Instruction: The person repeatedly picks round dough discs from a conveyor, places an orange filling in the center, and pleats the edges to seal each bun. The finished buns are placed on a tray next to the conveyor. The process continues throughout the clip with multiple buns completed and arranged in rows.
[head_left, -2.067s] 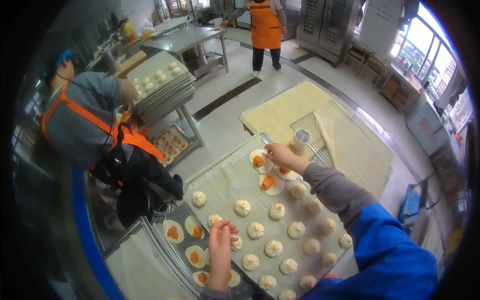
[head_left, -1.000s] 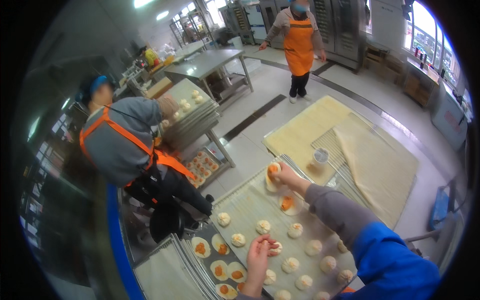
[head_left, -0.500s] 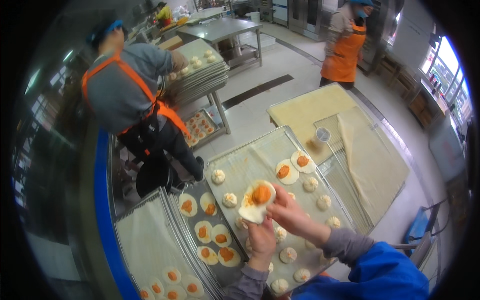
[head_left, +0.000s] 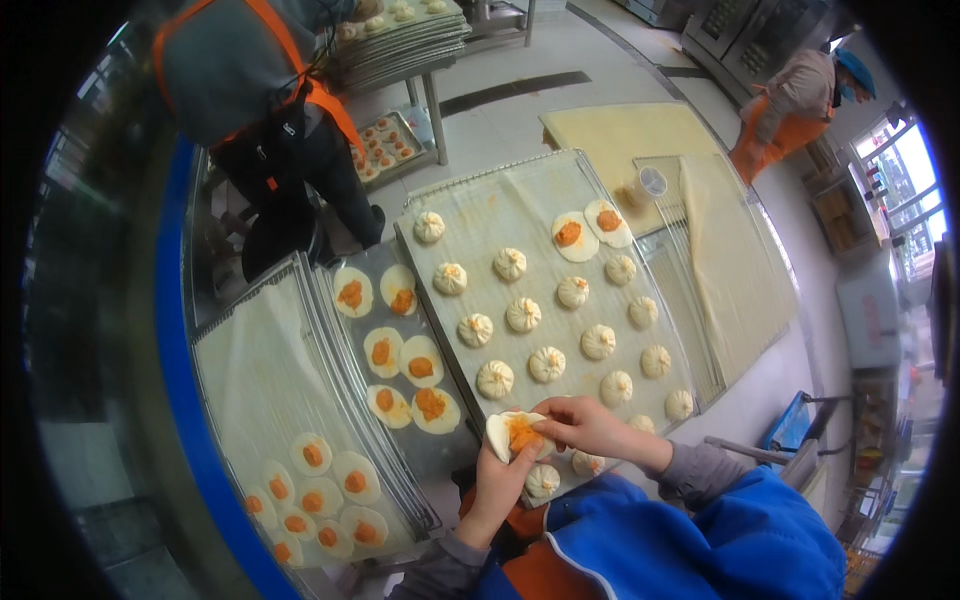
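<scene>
A round dough wrapper (head_left: 498, 432) with orange filling (head_left: 522, 436) sits cupped in my left hand (head_left: 500, 490), over the near edge of the middle tray. My right hand (head_left: 592, 428) pinches the wrapper's far right rim, its fingertips against the dough. The wrapper's edge is partly raised around the filling. Below and beyond my hands, pleated buns (head_left: 547, 364) stand in rows on the lined tray (head_left: 490, 215). Two flat filled wrappers (head_left: 574, 248) overlap near that tray's far right corner.
To the left, a dark tray (head_left: 375, 270) and a paper-lined rack tray (head_left: 250, 350) hold several filled wrappers. At the right, a clear cup (head_left: 652, 181) stands beside a cloth-covered rack (head_left: 740, 270). One co-worker (head_left: 240, 75) stands at far left, another (head_left: 795, 105) bends at far right.
My hands and the wrapper have come nearer to my body, and the wrapper's edge has been drawn up more. The view has tilted downward; the right-hand co-worker has moved right and bent over.
</scene>
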